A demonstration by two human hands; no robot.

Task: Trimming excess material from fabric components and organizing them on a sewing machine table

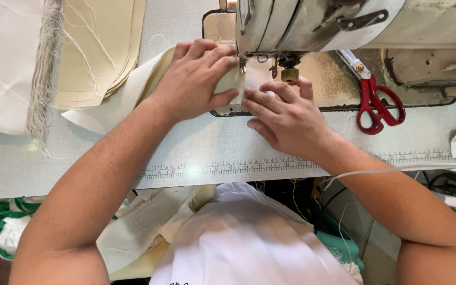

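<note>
My left hand (193, 79) lies flat on a small cream fabric piece (234, 80), pressing it down just left of the sewing machine's presser foot (279, 67). My right hand (286, 117) rests fingertips-down on the same piece from the near side, its fingers touching the left thumb. A white strip of cloth (114, 105) runs out from under my left hand toward the left. The needle area is partly hidden by the machine head (312, 21).
Red-handled scissors (376, 103) lie on the machine bed at right. A stack of cream cut pieces (98, 47) and frayed white cloth (6, 63) sit at the far left. The table's front edge carries a ruler strip (228, 168). More fabric scraps (149, 221) lie below the table.
</note>
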